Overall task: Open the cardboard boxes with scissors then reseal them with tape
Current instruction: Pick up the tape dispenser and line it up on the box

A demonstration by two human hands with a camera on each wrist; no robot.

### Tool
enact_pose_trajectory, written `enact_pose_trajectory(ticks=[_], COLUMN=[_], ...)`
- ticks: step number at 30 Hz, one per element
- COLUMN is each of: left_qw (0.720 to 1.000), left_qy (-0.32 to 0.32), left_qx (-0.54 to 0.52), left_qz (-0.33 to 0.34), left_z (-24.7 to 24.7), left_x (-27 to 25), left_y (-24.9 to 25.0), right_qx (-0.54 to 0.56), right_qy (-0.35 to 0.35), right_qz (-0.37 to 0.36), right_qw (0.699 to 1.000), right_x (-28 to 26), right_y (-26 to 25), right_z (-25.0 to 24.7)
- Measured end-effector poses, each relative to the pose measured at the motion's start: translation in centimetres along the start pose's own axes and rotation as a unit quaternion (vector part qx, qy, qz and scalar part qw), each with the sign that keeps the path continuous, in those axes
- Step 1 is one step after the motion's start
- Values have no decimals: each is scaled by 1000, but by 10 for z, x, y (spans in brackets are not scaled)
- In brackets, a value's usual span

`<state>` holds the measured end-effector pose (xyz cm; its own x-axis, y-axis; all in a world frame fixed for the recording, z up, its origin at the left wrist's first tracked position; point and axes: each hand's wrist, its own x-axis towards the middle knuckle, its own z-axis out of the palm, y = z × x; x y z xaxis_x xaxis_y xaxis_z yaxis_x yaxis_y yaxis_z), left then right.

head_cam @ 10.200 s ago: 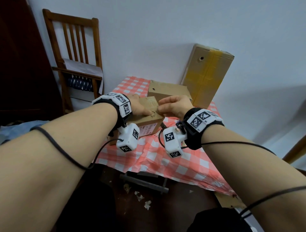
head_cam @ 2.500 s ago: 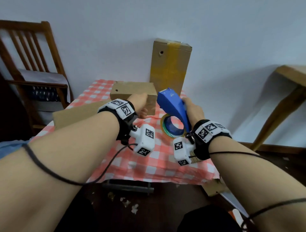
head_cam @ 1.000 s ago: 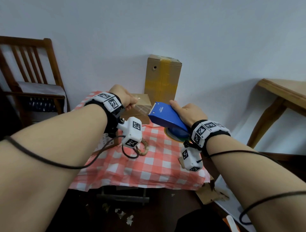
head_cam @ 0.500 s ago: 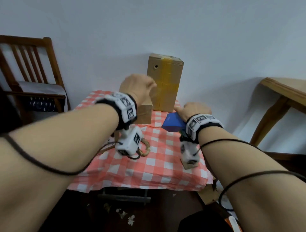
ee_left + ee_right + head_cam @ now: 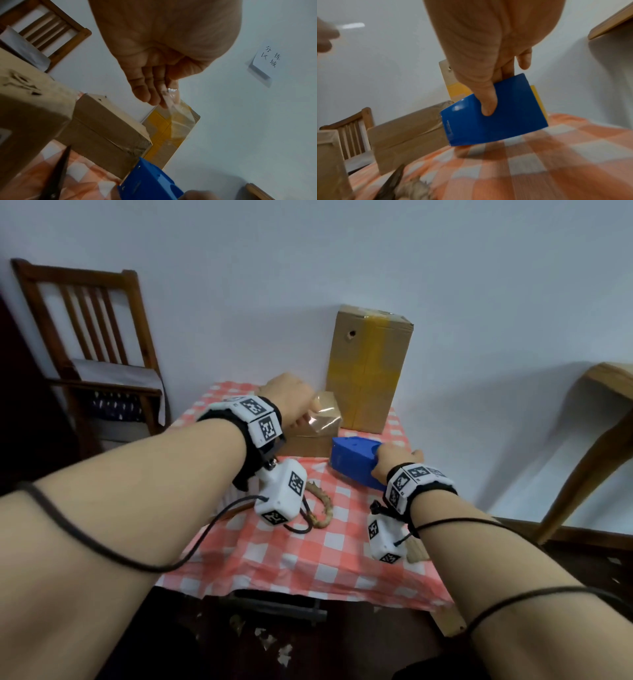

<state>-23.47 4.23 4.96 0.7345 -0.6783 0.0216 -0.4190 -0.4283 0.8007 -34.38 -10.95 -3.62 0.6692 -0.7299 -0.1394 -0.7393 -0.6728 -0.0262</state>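
My left hand (image 5: 307, 413) pinches the free end of a clear tape strip (image 5: 324, 416) above the right end of a small cardboard box (image 5: 306, 444). In the left wrist view the tape strip (image 5: 171, 102) hangs from the left hand (image 5: 161, 97), over that small box (image 5: 106, 129). My right hand (image 5: 392, 456) grips a blue tape dispenser (image 5: 356, 463), held low on the cloth beside the box's right end. In the right wrist view the right hand (image 5: 505, 86) has its thumb on top of the dispenser (image 5: 494, 117). The scissors (image 5: 318, 508) lie on the cloth behind my left wrist.
A tall cardboard box (image 5: 370, 371) with yellow tape stands against the wall behind the small one. Another box (image 5: 25, 108) sits at the left. The checked tablecloth (image 5: 308, 563) covers a small table. A wooden chair (image 5: 96, 354) stands left, a wooden table (image 5: 609, 412) right.
My left hand has come down from in front of the tall box toward the small box's top, with the tape strip in it. The dispenser stays low beside the box.
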Motion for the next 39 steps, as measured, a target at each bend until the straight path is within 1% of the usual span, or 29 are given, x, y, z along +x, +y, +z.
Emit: enact_pose_trajectory(ticks=[2, 4, 5, 6, 7, 8, 9, 10, 11, 12, 13, 14, 16, 17, 19, 20, 22, 25, 28, 30, 32, 33, 35, 36, 37, 39], left_qw=[1000, 998, 997, 996, 996, 996, 995, 995, 994, 993, 993, 992, 992, 991, 991, 992, 992, 992, 996, 996, 988, 979, 946, 934, 929, 936], left_qy=[-21, -38, -44, -45, -43, -41, -41, -43, -48, -54, -57, -56, -57, -61, -60, -46, -33, -32, -7, -10, -11, -1, 27, 42, 49, 47], left_qx=[-19, -41, -52, -61, -68, -72, -75, -77, -78, -80, -82, -83, -81, -81, -82, -83, -91, -75, 3, 51, 134, 191, 312, 345, 355, 337], left_qz=[-12, -26, -33, -38, -41, -44, -47, -52, -57, -64, -70, -73, -80, -85, -90, -86, -84, -97, -87, -79, -73, -75, -83, -87, -92, -86], left_z=[0, 1, 0, -2, -3, -4, -6, -7, -9, -10, -12, -14, -18, -20, -25, -27, -32, -42, -54, -59, -66, -72, -90, -99, -107, -115], left_x=[-2, -3, -4, -5, -5, -5, -6, -8, -10, -12, -14, -16, -19, -20, -22, -23, -25, -28, -30, -33, -37, -39, -42, -43, -42, -36], left_y=[-3, -5, -6, -7, -8, -8, -7, -6, -5, -4, -2, -1, -1, -2, -4, -7, -13, -24, -29, -29, -30, -33, -43, -50, -58, -73], right_qx=[1, 18, 18, 22, 56, 145, 291, 447, 562, 633, 662, 671, 652, 639, 635, 639, 638, 615, 580, 555, 541, 538, 536, 538, 540, 539], right_qy=[-25, -21, -4, 30, 69, 94, 91, 57, 9, -42, -78, -97, -95, -83, -52, -41, -32, -34, -49, -56, -61, -63, -68, -72, -76, -89], right_qz=[0, -2, -7, -13, -18, -32, -51, -68, -79, -89, -97, -111, -151, -163, -171, -174, -183, -187, -188, -188, -186, -179, -155, -140, -128, -110], right_qw=[1000, 1000, 1000, 999, 996, 984, 951, 890, 823, 768, 739, 727, 737, 747, 751, 748, 747, 765, 791, 808, 818, 822, 827, 828, 828, 830], right_x=[5, 5, 3, 2, 1, -1, -6, -12, -19, -27, -32, -37, -44, -46, -48, -50, -54, -59, -63, -64, -63, -62, -60, -59, -58, -58], right_y=[-2, -2, -3, -4, -6, -10, -15, -21, -27, -32, -37, -41, -49, -52, -55, -56, -60, -69, -79, -88, -96, -98, -97, -95, -95, -101], right_z=[12, 21, 19, 14, 7, -2, -14, -24, -33, -40, -45, -48, -49, -48, -45, -45, -46, -50, -54, -55, -54, -53, -53, -54, -54, -55])
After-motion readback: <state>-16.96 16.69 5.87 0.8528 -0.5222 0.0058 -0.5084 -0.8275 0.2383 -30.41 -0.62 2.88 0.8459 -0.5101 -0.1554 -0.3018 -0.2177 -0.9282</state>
